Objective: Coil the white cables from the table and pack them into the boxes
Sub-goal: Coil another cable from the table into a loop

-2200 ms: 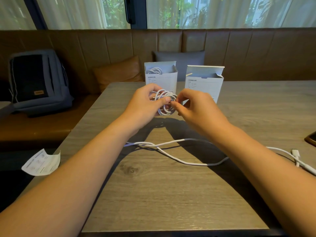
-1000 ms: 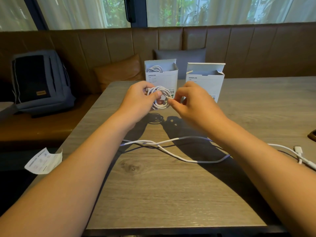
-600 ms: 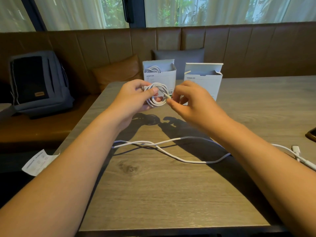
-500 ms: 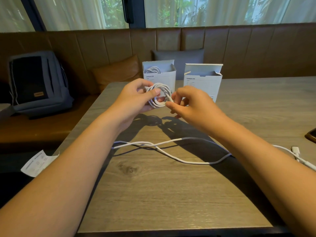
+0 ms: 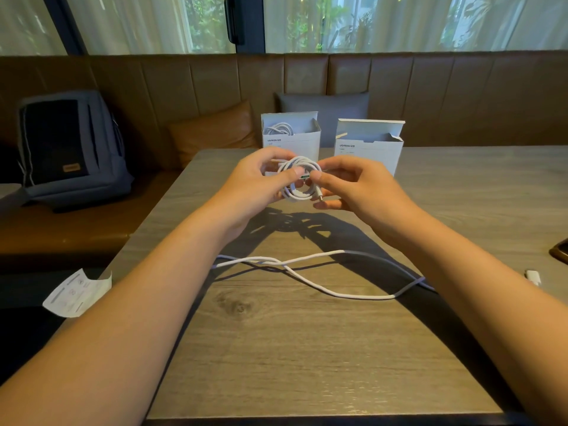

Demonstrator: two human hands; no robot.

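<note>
A coiled white cable is held above the table between both hands. My left hand grips its left side with the thumb across the loops. My right hand pinches the right side, where the cable's plug end points down. Behind them stand two open white boxes: the left box has a coiled cable inside, the right box shows nothing inside from here. A second white cable lies loose across the wooden table under my forearms.
A white plug end lies near the table's right edge, and a dark phone sits at the far right. A paper leaflet hangs off the left edge. A backpack and cushions rest on the bench behind.
The coil has been turned and shifted slightly between my hands. My right hand moved from the loose end to pinching the coil's right side with the plug hanging down.
</note>
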